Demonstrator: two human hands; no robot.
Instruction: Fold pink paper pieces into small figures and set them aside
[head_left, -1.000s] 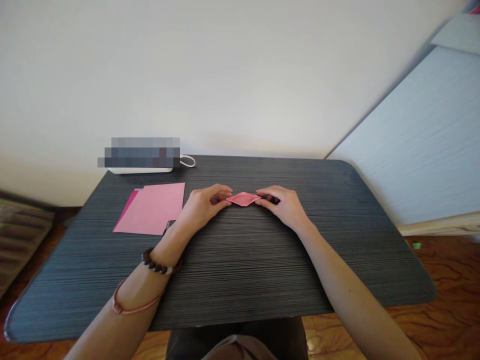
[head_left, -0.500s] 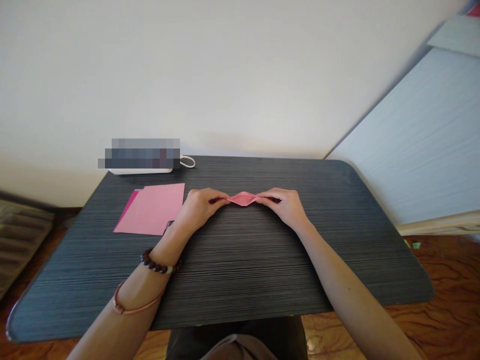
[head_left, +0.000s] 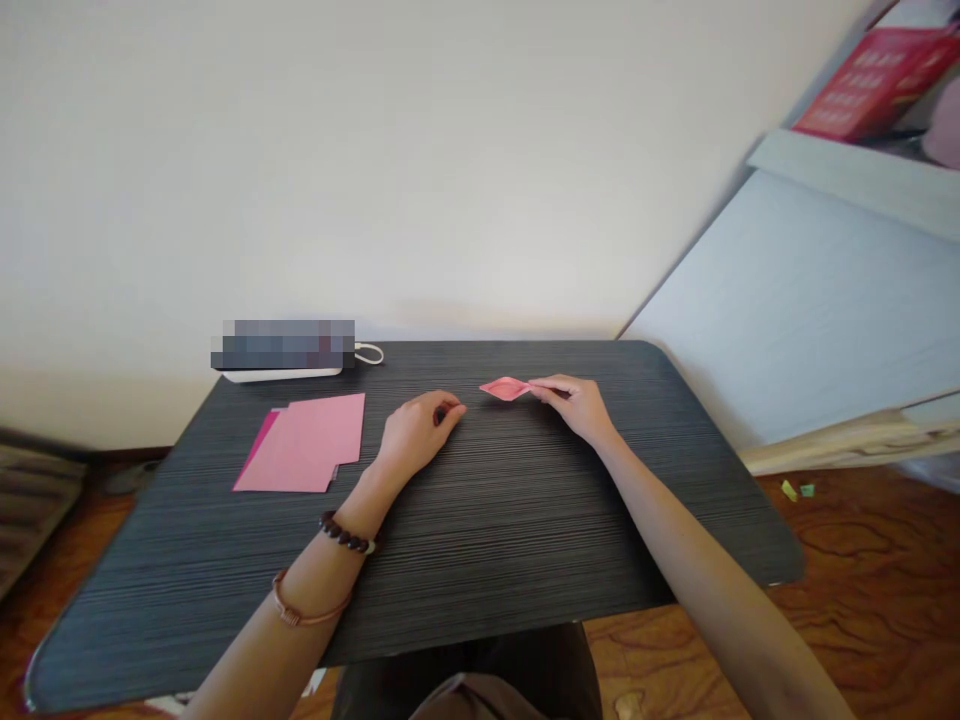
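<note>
A small folded pink paper piece [head_left: 505,389], pointed at both ends, lies just above the dark striped table [head_left: 480,540]. My right hand [head_left: 576,406] pinches its right tip between thumb and fingers. My left hand [head_left: 417,432] rests on the table a short way left of the paper, fingers curled, holding nothing. That wrist wears a dark bead bracelet and a thin pink band.
A stack of pink paper sheets [head_left: 307,455] lies at the table's left. A white device [head_left: 281,372] with a cable sits against the back wall. A pale blue-white panel [head_left: 810,320] leans at the right, a red box [head_left: 870,80] above it. Wooden floor surrounds the table.
My left hand has let go of the folded paper's left tip and drawn back. The right hand has carried the paper slightly right and away. The view has shifted down.
</note>
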